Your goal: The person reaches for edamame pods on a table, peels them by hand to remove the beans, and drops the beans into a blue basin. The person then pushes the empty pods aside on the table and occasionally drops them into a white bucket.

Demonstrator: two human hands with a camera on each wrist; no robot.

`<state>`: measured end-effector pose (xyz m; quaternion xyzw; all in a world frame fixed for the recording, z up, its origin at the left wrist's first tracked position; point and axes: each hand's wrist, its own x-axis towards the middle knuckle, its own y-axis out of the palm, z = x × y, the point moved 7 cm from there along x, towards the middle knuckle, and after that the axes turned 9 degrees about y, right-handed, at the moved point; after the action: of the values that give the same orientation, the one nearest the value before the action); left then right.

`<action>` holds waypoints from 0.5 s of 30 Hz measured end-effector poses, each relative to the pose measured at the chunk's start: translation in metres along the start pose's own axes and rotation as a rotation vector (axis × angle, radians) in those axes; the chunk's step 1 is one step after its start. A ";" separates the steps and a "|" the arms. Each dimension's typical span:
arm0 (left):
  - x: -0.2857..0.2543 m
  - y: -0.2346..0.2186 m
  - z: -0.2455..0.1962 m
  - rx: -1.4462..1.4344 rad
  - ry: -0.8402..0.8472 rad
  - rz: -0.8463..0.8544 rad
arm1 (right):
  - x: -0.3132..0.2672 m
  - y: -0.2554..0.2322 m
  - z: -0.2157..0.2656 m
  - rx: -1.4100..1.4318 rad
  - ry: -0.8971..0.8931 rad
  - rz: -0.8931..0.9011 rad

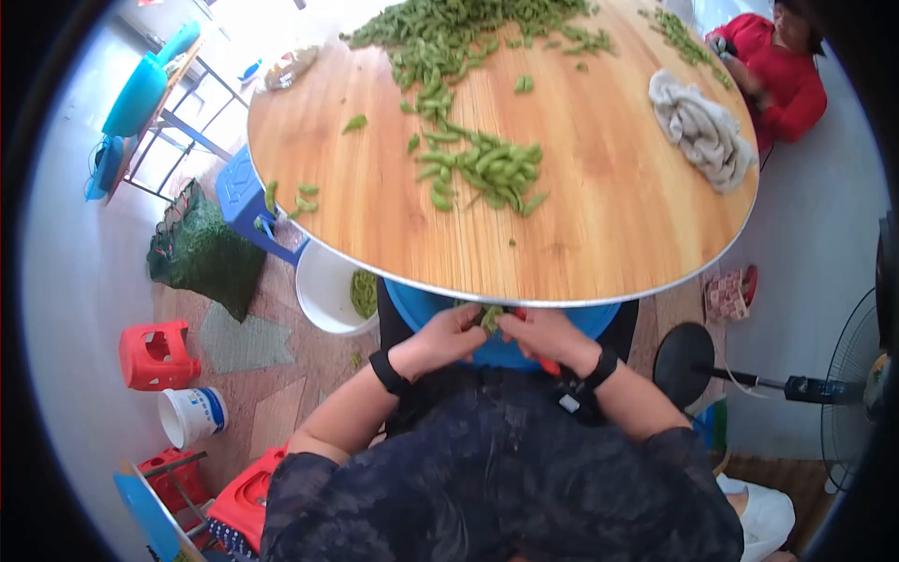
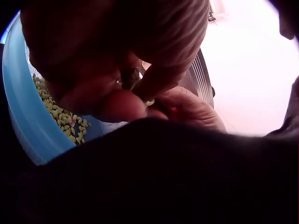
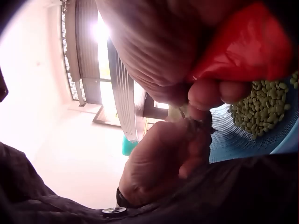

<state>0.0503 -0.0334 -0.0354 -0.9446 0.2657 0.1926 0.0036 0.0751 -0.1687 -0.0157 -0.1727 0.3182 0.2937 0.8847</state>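
Just below the table's near edge, my hands meet over a blue basket (image 1: 403, 298). Green bean pods (image 1: 491, 318) show between the fingertips; my left hand (image 1: 440, 335) pinches them. My right hand (image 1: 552, 335) pinches at the same pods from the other side. A glossy red thing (image 3: 247, 44) is tucked in its palm under curled fingers, and I cannot tell what kind of thing it is. In the right wrist view, shelled green beans (image 3: 261, 109) lie in the basket's mesh bottom. The left wrist view shows these beans past the shadowed left hand.
A round wooden table (image 1: 599, 215) bears a big heap of pods (image 1: 449, 37), a smaller pile (image 1: 496, 169) and a cloth (image 1: 702, 131). Left stand a white bucket (image 1: 323, 290) and a blue stool (image 1: 245, 192); right, a fan (image 1: 847, 393). A person in red (image 1: 791, 98) sits across.
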 end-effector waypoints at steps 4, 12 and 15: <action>0.008 0.006 -0.003 -0.015 0.044 -0.007 | -0.007 0.003 0.006 0.010 -0.086 0.043; 0.008 0.013 -0.044 0.196 0.434 0.027 | -0.022 0.003 0.027 -0.115 -0.168 0.026; 0.008 0.014 -0.043 0.314 0.486 0.012 | -0.024 0.002 0.024 -0.046 -0.169 0.044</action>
<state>0.0651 -0.0547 0.0027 -0.9494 0.2907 -0.0829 0.0852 0.0696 -0.1650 0.0179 -0.1603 0.2395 0.3339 0.8975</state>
